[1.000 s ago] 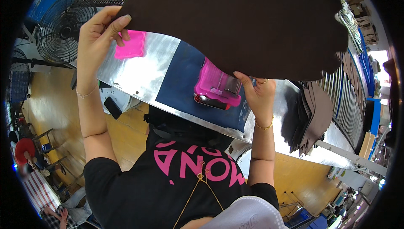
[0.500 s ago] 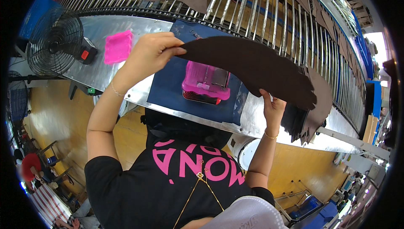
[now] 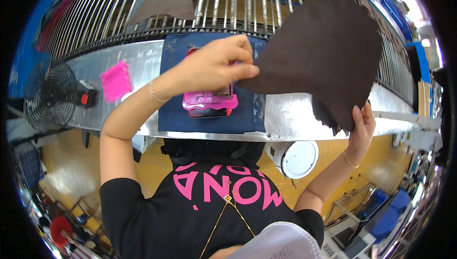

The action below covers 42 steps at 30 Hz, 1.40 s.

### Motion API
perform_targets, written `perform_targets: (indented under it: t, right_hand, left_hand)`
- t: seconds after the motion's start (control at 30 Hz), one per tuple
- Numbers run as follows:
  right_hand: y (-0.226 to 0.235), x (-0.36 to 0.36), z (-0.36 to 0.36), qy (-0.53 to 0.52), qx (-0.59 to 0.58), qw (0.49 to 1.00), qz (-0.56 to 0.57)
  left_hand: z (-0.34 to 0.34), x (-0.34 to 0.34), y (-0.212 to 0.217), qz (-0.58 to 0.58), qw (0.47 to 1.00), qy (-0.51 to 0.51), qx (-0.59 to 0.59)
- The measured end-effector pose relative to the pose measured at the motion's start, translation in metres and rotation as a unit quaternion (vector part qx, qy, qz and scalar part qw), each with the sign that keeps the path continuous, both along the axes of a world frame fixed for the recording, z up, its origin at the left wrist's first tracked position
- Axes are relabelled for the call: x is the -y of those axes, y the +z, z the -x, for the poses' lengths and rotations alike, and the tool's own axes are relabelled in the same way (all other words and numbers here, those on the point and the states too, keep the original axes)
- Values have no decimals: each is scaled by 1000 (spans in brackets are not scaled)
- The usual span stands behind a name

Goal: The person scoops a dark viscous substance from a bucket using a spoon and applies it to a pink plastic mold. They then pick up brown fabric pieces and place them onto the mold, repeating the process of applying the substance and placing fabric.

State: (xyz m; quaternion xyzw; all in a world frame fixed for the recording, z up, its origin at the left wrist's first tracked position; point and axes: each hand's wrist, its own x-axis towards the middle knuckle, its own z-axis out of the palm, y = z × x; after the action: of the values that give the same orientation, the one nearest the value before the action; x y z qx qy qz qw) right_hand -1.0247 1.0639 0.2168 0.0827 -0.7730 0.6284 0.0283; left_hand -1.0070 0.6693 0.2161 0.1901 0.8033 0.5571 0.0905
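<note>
A large dark brown cut piece [image 3: 328,49], leather-like and with a curved outline, is held up between my two hands at the right. My left hand [image 3: 223,66] pinches its narrow left end between thumb and fingers. At its lower right corner, my right hand [image 3: 363,125] grips the edge. Under my left forearm and hand, a pink tray-like holder [image 3: 209,101] with a dark base sits on a dark blue mat [image 3: 176,118]; my hand hides part of it. Dark jagged edges of other pieces [image 3: 324,116] show below the held one.
Behind the metal table [image 3: 290,116] runs a rack of metal bars [image 3: 233,2], with a brown piece [image 3: 166,1] lying on it. A pink tray [image 3: 116,82] and a black fan [image 3: 50,95] stand to the left. Below the table edge is a white bucket [image 3: 300,159].
The brown piece has swung right and turned its broad face into view. Both hands have moved right with it, the left one now over the mat. The view has also shifted.
</note>
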Motion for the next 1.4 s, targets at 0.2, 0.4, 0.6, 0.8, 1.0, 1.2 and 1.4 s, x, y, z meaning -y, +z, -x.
perform_targets:
  t: [0.2,0.4,0.6,0.8,1.0,1.2,1.4]
  right_hand:
    - [27,20,16,106,178,943,261]
    - [19,46,25,127,200,923,303]
    - [31,75,20,106,212,933,270]
    - [17,73,36,185,240,915,267]
    - [24,95,32,185,244,906,292]
    - [26,126,26,169,112,978,58]
    - [-10,199,10,216,-190,954,-86]
  left_hand:
    - [8,19,17,-399,868,14,295]
    - [-5,38,15,-475,821,41,314]
    - [-14,49,17,-490,821,49,289]
    - [-19,65,15,-474,836,74,267]
    - [-26,79,13,-479,833,111,253]
    - [-47,113,20,-222,946,211,103]
    - [-88,165,27,180,891,345,-234]
